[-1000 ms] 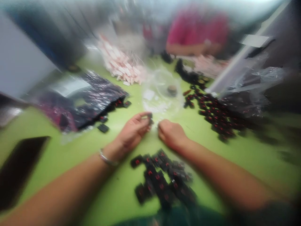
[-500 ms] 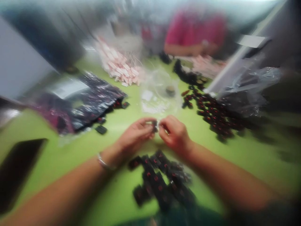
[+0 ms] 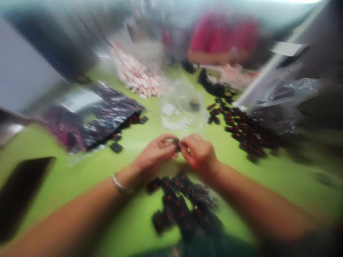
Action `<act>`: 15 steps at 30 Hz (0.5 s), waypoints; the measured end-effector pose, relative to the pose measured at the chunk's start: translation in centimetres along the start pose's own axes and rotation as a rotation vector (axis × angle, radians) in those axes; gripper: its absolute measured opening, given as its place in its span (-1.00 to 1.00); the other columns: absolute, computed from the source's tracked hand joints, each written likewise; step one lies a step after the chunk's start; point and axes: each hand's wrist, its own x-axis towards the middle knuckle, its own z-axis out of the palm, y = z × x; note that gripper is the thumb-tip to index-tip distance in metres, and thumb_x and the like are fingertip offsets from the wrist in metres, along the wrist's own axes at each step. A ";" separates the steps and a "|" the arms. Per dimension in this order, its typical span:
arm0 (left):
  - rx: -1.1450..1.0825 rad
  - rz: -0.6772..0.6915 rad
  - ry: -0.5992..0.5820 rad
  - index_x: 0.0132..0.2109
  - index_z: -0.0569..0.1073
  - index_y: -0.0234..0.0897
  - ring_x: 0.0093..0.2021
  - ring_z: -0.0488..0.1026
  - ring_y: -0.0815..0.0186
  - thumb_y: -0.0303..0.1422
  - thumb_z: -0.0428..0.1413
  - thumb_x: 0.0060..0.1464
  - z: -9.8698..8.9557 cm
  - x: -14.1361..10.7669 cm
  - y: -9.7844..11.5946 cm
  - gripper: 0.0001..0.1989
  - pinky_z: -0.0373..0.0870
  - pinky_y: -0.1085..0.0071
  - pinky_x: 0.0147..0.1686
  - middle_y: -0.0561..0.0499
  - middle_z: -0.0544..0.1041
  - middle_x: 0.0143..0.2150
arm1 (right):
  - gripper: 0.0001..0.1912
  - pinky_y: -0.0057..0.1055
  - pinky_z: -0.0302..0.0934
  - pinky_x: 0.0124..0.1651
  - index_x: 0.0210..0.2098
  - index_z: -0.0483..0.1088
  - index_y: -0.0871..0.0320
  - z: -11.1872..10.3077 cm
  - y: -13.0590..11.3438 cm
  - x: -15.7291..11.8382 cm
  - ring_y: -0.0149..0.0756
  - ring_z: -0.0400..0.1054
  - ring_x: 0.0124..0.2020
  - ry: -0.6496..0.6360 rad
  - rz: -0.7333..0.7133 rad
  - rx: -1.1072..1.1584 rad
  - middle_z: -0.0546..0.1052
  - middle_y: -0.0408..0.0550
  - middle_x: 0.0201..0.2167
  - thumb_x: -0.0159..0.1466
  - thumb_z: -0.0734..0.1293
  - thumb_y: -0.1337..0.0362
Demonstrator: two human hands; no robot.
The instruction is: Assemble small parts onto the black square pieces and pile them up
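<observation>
Over the middle of the green table, my left hand [image 3: 158, 151] pinches a small black plastic part [image 3: 177, 144] between thumb and fingers. Right beside it, my right hand [image 3: 199, 151] has its fingertips closed against that part's right side. Whether those fingertips hold some tiny piece is too blurred to tell. Below my hands lies a pile of black square parts [image 3: 178, 201] with red marks. Just beyond my hands rests a clear plastic bag [image 3: 183, 103] with small white pieces [image 3: 177, 121] in it.
At left lies a clear bag of black parts [image 3: 107, 114], with a dark flat object [image 3: 24, 192] nearer. Loose black-and-red parts [image 3: 246, 132] spread at right. White-pink pieces [image 3: 142, 80] are heaped at the back. Across the table sits a person in a pink top [image 3: 222, 37].
My right fingertips have come in against the black part, and the light gap between the two hands has closed. My left hand stays nearly where it was.
</observation>
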 end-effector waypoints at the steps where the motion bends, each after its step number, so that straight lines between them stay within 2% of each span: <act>1: 0.000 0.009 0.012 -0.14 0.44 -0.31 -0.46 0.44 0.44 -0.44 0.30 -0.09 0.0 0.0 0.0 -0.67 0.34 0.53 -0.42 0.03 0.53 -0.40 | -0.80 -0.43 0.23 -0.36 -0.29 0.40 0.19 0.0 0.0 -0.1 -0.34 0.33 -0.39 -0.018 0.000 0.005 0.46 -0.03 -0.44 0.32 0.15 0.36; 6: 0.000 0.051 0.050 -0.15 0.42 -0.31 -0.45 0.45 0.44 -0.44 0.32 -0.11 -0.4 0.2 0.0 -0.66 0.34 0.54 -0.41 0.04 0.52 -0.40 | -0.71 -0.42 0.27 -0.35 -0.07 0.41 0.23 0.0 -0.6 -0.6 -0.34 0.36 -0.41 -0.039 -0.031 0.040 0.51 0.01 -0.39 0.31 0.14 0.39; 11: 0.024 0.081 0.019 -0.13 0.44 -0.30 -0.46 0.40 0.46 -0.45 0.29 -0.08 -0.5 0.1 0.0 -0.68 0.31 0.53 -0.40 0.05 0.50 -0.40 | -0.69 -0.39 0.31 -0.30 -0.04 0.40 0.25 0.0 -1.0 -0.5 -0.32 0.39 -0.35 -0.043 -0.003 0.126 0.52 0.03 -0.36 0.29 0.14 0.41; 15: 0.020 0.112 0.004 -0.11 0.45 -0.29 -0.43 0.37 0.45 -0.44 0.28 -0.07 -0.2 0.1 0.1 -0.67 0.29 0.50 -0.37 0.03 0.49 -0.37 | -0.65 -0.39 0.32 -0.26 0.00 0.36 0.20 -0.3 -0.6 -0.6 -0.32 0.40 -0.30 -0.030 0.049 0.245 0.52 0.03 -0.25 0.25 0.15 0.44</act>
